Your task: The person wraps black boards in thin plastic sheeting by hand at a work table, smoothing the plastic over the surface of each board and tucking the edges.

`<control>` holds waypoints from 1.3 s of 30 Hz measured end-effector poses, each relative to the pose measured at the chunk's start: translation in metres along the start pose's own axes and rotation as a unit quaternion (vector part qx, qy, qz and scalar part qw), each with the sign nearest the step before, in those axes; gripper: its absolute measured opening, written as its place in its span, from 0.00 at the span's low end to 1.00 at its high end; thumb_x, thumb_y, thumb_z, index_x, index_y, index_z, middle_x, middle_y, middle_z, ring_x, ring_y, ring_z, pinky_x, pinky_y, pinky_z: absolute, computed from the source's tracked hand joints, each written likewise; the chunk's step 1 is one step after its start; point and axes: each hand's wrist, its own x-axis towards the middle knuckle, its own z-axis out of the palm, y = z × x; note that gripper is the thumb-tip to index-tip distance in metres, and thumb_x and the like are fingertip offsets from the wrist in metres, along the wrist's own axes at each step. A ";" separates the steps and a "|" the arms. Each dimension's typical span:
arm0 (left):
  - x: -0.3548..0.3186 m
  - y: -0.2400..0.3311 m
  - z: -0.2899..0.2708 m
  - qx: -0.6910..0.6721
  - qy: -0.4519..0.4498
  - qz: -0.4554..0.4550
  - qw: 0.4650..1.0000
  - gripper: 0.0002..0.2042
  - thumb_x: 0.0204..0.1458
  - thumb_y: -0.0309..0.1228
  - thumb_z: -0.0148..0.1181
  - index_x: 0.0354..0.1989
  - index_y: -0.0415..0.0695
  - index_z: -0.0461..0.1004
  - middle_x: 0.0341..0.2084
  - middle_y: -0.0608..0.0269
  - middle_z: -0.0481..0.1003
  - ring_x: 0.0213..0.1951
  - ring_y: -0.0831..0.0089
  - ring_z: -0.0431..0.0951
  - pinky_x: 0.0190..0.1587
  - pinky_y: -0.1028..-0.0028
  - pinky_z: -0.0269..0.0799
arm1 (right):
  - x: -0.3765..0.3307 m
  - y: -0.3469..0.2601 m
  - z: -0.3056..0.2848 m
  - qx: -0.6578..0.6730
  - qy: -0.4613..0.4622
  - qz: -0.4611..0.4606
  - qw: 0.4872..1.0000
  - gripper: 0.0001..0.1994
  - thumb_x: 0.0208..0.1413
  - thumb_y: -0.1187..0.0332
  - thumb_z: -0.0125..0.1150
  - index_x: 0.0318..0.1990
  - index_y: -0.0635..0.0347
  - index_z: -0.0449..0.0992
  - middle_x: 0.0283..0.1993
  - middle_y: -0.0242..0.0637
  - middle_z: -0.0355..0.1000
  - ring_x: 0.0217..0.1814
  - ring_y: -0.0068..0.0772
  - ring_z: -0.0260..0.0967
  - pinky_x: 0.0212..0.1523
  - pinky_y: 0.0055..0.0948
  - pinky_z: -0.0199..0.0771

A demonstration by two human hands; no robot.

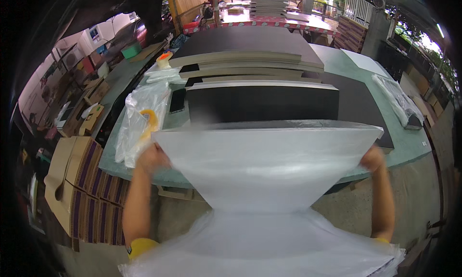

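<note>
A wide sheet of translucent plastic [260, 161] is stretched between my hands. It narrows in the middle and spreads out again below, toward me. My left hand [153, 157], a little blurred, is closed on its far left corner. At the far right corner my right hand [373, 159] is closed on the same sheet, its fingers partly hidden. Just beyond the sheet's far edge stands a black panel [262, 104] with a pale upper edge. Behind it lie stacked dark panels [240, 42] on the green table [175, 173].
To the left on the table lie folded clear plastic bags [139, 106], a yellow tape roll [149, 120], a dark phone [177, 100] and another tape roll [164, 59]. Bundled cardboard [86, 190] stands at the table's left. A plastic-wrapped item [397, 101] lies at the right edge.
</note>
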 end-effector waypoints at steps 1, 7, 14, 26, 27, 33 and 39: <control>-0.010 -0.021 0.031 -0.043 0.080 -0.083 0.992 0.28 0.26 0.18 0.60 0.45 0.39 0.65 0.33 0.60 0.72 0.30 0.70 0.73 0.29 0.75 0.69 | -0.016 0.043 0.021 0.068 -0.012 0.042 0.997 0.26 0.27 0.76 0.62 0.43 0.65 0.69 0.38 0.42 0.70 0.35 0.35 0.69 0.35 0.31 0.71; -0.112 -0.239 -0.012 -0.234 0.124 -0.409 0.873 0.06 0.44 0.22 0.50 0.31 0.37 0.70 0.20 0.64 0.67 0.17 0.80 0.60 0.17 0.80 0.51 | -0.080 0.179 0.115 0.079 -0.029 0.394 0.915 0.10 0.41 0.70 0.49 0.32 0.63 0.72 0.32 0.41 0.70 0.28 0.35 0.67 0.29 0.32 0.68; -0.082 -0.144 0.041 0.106 -0.113 -0.367 0.917 0.16 0.53 0.40 0.47 0.36 0.38 0.71 0.33 0.61 0.73 0.38 0.70 0.71 0.43 0.73 0.64 | -0.084 0.241 0.120 -0.065 0.119 0.342 0.930 0.08 0.43 0.69 0.47 0.26 0.63 0.71 0.28 0.40 0.70 0.25 0.34 0.65 0.26 0.32 0.66; -0.107 -0.162 0.063 -0.043 0.027 -0.292 0.955 0.05 0.50 0.28 0.51 0.27 0.41 0.65 0.25 0.66 0.68 0.28 0.76 0.67 0.29 0.78 0.63 | -0.093 0.251 0.129 -0.210 0.068 0.127 0.967 0.09 0.42 0.70 0.44 0.19 0.64 0.70 0.18 0.44 0.66 0.20 0.38 0.63 0.25 0.36 0.62; -0.114 -0.177 0.054 -0.106 0.093 -0.318 0.938 0.05 0.50 0.28 0.51 0.27 0.41 0.65 0.25 0.65 0.69 0.28 0.75 0.68 0.30 0.77 0.64 | -0.087 0.265 0.134 -0.230 0.072 0.142 0.960 0.09 0.42 0.70 0.44 0.20 0.64 0.71 0.20 0.45 0.67 0.22 0.40 0.64 0.26 0.37 0.63; -0.138 -0.339 -0.003 0.452 0.009 -0.157 0.878 0.08 0.43 0.24 0.55 0.32 0.38 0.66 0.28 0.58 0.69 0.30 0.66 0.69 0.35 0.70 0.65 | -0.090 0.297 0.160 -0.124 0.233 0.343 0.902 0.10 0.42 0.71 0.46 0.29 0.65 0.74 0.31 0.55 0.70 0.38 0.52 0.68 0.39 0.41 0.66; -0.097 -0.126 0.053 0.141 0.213 -0.173 0.951 0.08 0.45 0.23 0.53 0.34 0.39 0.67 0.31 0.61 0.70 0.37 0.75 0.69 0.42 0.78 0.63 | -0.078 0.080 0.097 -0.195 0.035 0.233 0.952 0.10 0.50 0.66 0.51 0.33 0.64 0.71 0.28 0.38 0.69 0.31 0.25 0.67 0.33 0.24 0.67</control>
